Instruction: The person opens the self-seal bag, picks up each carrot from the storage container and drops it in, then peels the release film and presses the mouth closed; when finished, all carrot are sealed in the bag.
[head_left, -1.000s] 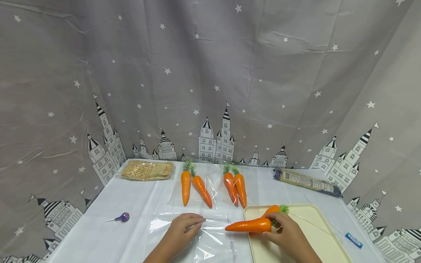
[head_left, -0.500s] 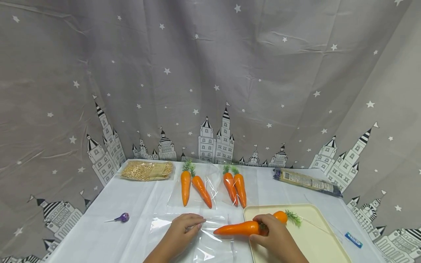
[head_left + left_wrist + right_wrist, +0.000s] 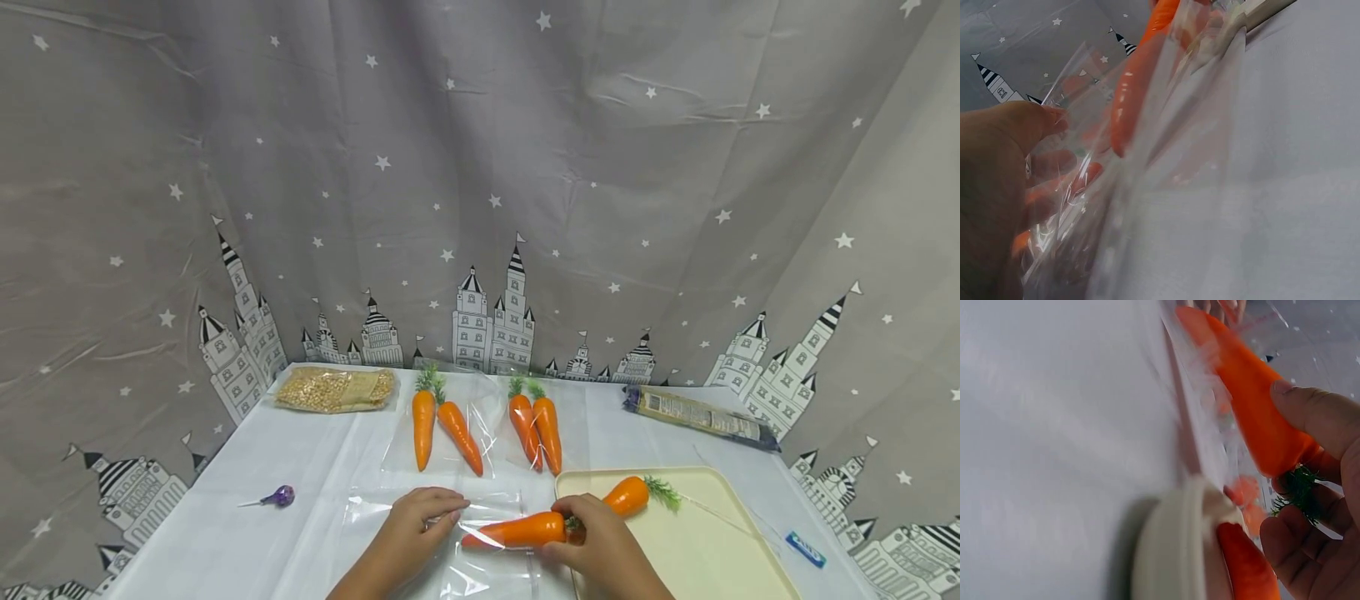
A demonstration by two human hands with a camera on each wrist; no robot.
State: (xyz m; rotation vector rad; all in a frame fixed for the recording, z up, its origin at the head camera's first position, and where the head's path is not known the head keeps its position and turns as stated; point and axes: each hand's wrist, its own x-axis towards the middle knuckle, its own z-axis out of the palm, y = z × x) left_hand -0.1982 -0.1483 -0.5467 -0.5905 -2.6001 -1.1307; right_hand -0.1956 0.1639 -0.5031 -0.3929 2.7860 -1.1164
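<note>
My right hand [image 3: 596,546] grips an orange toy carrot [image 3: 517,531] at its green-topped thick end; its tip points left and lies inside the mouth of a clear plastic bag [image 3: 442,542]. My left hand [image 3: 416,525] pinches the bag's upper edge and holds it up. The left wrist view shows the carrot [image 3: 1138,87] coming in through the clear film beside my left thumb [image 3: 1022,122]. In the right wrist view my fingers [image 3: 1319,422] curl round the carrot [image 3: 1244,394]. A second carrot [image 3: 628,495] lies on the cream tray [image 3: 712,542].
Two clear bags, each with two carrots [image 3: 442,427] [image 3: 538,427], lie farther back. A packet of yellow grains [image 3: 335,388] sits at the back left, a long dark packet [image 3: 701,415] at the back right, a purple lollipop [image 3: 281,496] at left, a small blue item [image 3: 806,548] right of the tray.
My right hand has carried the carrot leftwards off the tray until its tip went into the bag's mouth. The left hand has stayed on the bag. The second carrot is uncovered on the tray.
</note>
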